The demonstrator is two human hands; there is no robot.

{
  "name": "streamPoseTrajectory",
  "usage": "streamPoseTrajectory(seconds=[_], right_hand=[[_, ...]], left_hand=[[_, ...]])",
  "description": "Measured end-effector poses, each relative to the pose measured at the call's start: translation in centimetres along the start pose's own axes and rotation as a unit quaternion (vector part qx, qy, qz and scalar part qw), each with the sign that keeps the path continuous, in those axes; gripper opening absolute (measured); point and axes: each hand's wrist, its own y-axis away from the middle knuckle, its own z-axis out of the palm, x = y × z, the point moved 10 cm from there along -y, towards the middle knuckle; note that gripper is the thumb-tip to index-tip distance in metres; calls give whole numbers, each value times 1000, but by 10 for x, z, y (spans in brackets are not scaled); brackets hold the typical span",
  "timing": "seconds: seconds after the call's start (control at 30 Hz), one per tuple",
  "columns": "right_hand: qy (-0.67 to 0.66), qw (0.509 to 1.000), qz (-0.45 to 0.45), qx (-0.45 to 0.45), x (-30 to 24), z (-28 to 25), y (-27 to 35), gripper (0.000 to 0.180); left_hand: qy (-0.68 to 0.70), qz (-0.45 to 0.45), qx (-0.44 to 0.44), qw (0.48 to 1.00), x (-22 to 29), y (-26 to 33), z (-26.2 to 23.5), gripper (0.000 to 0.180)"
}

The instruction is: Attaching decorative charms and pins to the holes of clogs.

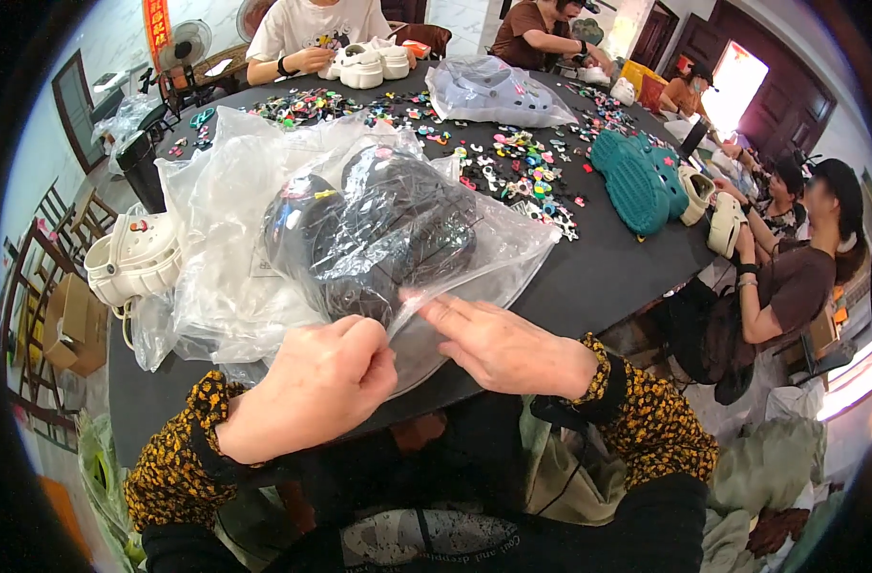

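Observation:
Right in front of me lies a clear plastic bag with a pair of black clogs inside. My left hand is closed in a fist at the bag's near edge, gripping the film; its fingertips are hidden. Beside it, my right hand has its fingers stretched out toward the bag's mouth, the fingertips touching the film and the thumb apart. Loose empty clear bags are heaped just left of the black clogs. A cream clog with a small charm stands at the table's left edge.
On the dark table lie many small colourful shoe charms. Bagged lavender clogs sit farther back, teal clogs to the right. Several people work around the table, one with white clogs. A cardboard box stands at left.

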Motion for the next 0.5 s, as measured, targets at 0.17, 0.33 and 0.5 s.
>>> streamPoseTrajectory(seconds=[0.17,0.33,0.5], right_hand=[[64,991,-47,107,-17,-38,-13,61],[197,960,-34,197,-13,-69,-23,65],[217,950,-19,222,6,-77,-32,60]], left_hand=[[98,-50,113,988,-9,-5,-33,8],[109,-88,180,974,-30,-5,-54,8],[130,-147,182,964,-57,8,-57,8]])
